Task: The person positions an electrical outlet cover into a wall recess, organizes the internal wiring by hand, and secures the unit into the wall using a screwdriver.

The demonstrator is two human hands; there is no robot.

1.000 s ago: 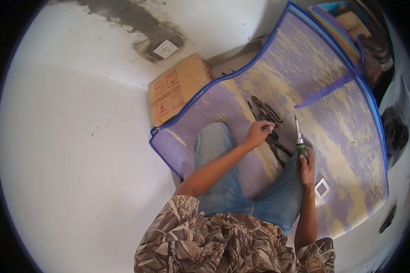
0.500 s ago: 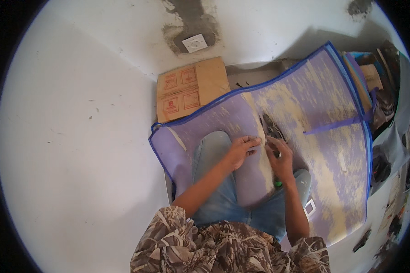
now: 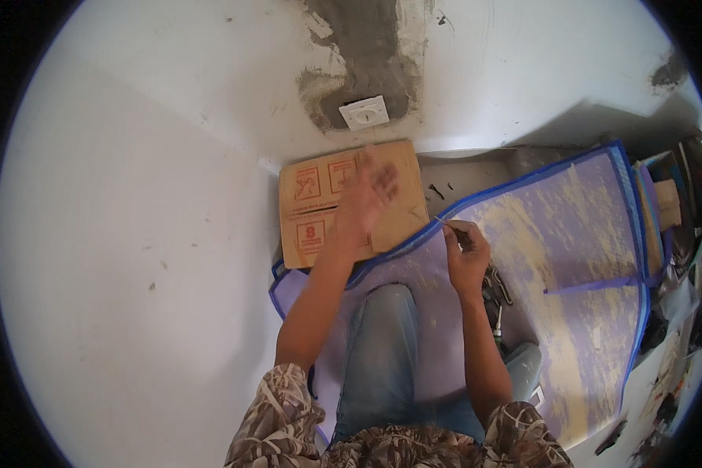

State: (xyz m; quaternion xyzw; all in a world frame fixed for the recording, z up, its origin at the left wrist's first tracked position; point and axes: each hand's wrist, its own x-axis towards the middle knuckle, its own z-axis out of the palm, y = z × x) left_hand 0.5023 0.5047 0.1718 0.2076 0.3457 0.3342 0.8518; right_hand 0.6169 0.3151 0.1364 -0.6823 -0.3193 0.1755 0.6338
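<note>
My left hand [image 3: 366,199], blurred by motion, reaches over the cardboard [image 3: 402,226] with its fingers apart and nothing visible in them. Above its fingertips a white wall socket [image 3: 364,114] sits tilted in a patch of rough grey plaster. My right hand [image 3: 467,248] is closed in a pinch over the blue edge of the purple mat [image 3: 515,207]. A small thin pale piece [image 3: 440,220] sticks out from its thumb and fingertips; its kind is too small to tell. Pliers [image 3: 498,287] and a screwdriver [image 3: 498,321] lie on the mat beside my right forearm.
White walls [image 3: 132,234] meet in the corner on the left. A white frame [image 3: 537,397] lies by my right knee. Boards, bags and other clutter [image 3: 678,210] stand at the right. Small dark bits [image 3: 435,190] lie near the wall, and a dark tool [image 3: 611,438] at the lower right.
My hands were close together over the mat. The left has moved forward and left over the cardboard, its fingers now apart; the right has moved forward to the mat's edge. The view has shifted.
</note>
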